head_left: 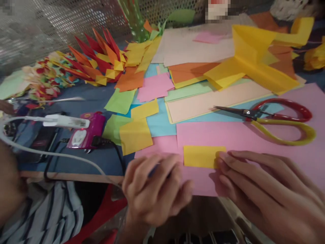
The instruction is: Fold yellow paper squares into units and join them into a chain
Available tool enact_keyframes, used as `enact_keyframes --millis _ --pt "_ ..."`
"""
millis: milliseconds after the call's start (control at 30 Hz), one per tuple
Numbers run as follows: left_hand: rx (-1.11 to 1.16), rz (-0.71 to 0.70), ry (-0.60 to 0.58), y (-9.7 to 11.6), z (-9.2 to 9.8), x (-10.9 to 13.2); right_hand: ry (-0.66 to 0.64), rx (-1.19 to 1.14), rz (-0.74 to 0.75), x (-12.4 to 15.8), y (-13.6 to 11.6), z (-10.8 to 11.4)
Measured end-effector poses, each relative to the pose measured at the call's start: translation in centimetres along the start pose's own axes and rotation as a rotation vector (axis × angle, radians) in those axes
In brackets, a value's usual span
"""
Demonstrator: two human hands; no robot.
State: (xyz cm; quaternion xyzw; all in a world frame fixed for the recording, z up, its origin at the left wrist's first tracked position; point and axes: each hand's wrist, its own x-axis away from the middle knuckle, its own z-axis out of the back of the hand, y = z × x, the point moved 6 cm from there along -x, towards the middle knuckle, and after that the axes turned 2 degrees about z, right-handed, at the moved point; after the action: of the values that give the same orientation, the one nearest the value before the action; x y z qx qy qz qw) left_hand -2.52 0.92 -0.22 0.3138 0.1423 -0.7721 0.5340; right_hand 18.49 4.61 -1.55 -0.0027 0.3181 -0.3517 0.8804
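A small yellow paper rectangle lies folded on a big pink sheet at the table's near edge. My right hand lies flat with its fingers stretched out, the fingertips pressing the yellow piece's right end. My left hand rests just left of the yellow piece on the pink sheet's edge, fingers loosely curled and blurred by motion; I cannot make out anything in it.
Red-and-yellow-handled scissors lie on the pink sheet to the right. Loose coloured papers cover the middle; folded origami spikes and a flower garland sit at the back left. A magenta device with cables lies at left.
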Motion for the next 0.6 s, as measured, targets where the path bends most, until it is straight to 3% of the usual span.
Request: enact_keyframes --millis 100,167,333,433,600 --pt "0.007 0.051 0.059 -0.8 0.8 -0.1 -0.002 -0.012 -0.004 0.5 -0.1 -0.2" --pt "0.101 0.091 0.037 -0.5 0.6 -0.8 -0.023 -0.026 -0.004 0.6 -0.3 -0.2" --pt "0.172 -0.030 -0.292 2.5 -2.4 -2.2 0.086 -0.099 -0.081 -0.1 -0.7 1.5" --pt "0.223 -0.034 -0.365 2.7 -2.9 -2.4 0.162 -0.109 -0.126 -0.1 0.0 2.8" --pt "0.281 -0.008 -0.418 2.3 -2.7 -2.7 0.113 -0.061 -0.191 0.9 1.6 3.0"
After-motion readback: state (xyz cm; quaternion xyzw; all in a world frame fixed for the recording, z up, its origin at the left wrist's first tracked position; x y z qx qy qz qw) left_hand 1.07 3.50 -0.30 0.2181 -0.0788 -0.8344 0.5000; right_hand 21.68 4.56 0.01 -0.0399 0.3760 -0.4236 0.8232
